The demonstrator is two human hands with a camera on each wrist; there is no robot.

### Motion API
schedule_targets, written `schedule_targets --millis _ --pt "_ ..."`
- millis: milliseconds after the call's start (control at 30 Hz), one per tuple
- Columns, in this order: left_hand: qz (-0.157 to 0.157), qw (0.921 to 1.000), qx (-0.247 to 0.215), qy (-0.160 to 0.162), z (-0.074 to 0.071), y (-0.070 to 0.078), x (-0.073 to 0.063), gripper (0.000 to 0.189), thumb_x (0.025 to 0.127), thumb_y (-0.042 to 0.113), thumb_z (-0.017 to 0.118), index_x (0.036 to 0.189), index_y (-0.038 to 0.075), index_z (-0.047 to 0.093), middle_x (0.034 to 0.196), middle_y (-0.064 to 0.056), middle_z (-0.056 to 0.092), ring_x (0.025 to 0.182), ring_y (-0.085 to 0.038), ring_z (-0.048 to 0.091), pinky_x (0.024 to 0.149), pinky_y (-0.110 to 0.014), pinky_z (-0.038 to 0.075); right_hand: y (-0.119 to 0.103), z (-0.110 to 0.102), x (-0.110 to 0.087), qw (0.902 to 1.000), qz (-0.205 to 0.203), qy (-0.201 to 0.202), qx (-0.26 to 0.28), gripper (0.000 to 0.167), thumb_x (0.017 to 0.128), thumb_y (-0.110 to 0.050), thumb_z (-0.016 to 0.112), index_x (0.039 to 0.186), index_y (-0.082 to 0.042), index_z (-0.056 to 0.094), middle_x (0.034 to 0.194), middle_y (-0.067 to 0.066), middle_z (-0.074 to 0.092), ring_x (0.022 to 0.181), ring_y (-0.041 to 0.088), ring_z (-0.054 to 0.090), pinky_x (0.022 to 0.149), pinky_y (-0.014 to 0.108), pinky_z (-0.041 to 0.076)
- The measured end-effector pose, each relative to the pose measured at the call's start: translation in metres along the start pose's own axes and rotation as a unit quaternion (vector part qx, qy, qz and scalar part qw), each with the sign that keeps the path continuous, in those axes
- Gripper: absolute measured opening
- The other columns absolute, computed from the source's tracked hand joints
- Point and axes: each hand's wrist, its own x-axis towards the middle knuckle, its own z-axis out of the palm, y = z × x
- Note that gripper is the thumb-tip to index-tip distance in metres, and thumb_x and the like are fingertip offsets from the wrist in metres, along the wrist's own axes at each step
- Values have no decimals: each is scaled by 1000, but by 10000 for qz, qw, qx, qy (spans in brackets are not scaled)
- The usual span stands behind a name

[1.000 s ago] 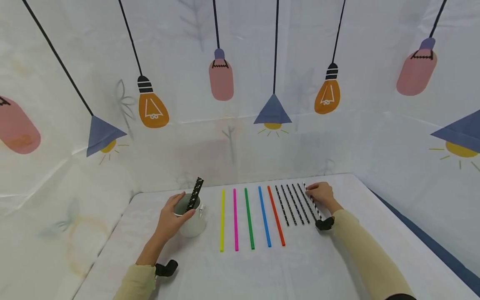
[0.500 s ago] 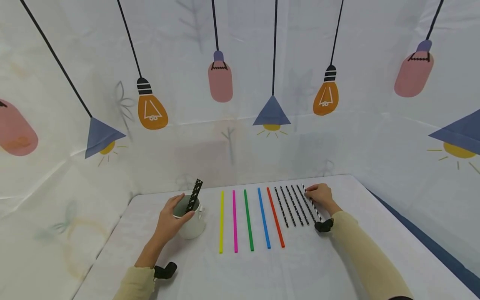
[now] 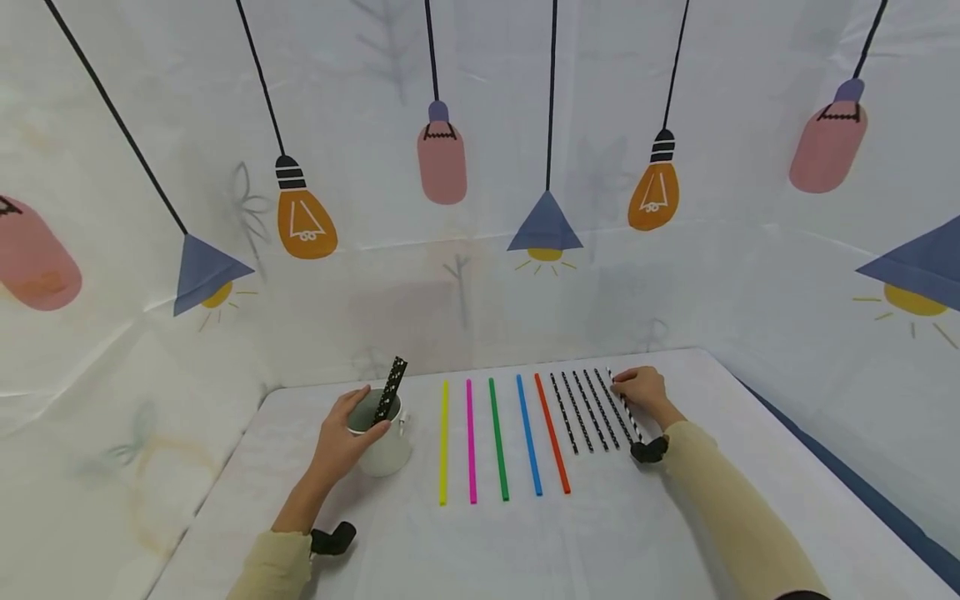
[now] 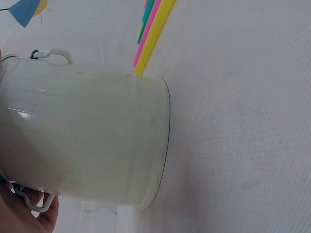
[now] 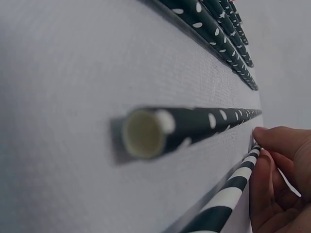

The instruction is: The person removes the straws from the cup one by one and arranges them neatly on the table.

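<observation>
On the table, the container stands left of the straws

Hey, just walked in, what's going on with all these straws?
A person is at a white table. Their left-hand grip holds a white pot near its rim, and a black patterned piece sticks up out of it. Their right-hand grip pinches a striped straw near one end; whether it's lifted, I can't tell. Between the hands lie spaced-out plain coloured straws, then black straws with white marks.
</observation>
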Motion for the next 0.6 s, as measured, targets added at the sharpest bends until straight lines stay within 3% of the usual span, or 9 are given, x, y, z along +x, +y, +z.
schedule_targets --millis 600 --pt "-3 10000 42 -18 1 0 0 77 83 36 77 145 5 44 142 -18 42 128 -40 41 99 -63 35 2 -1 -3 10000 -74 42 13 32 87 -16 71 110 6 68 100 19 67 75 20 62 63 30 50"
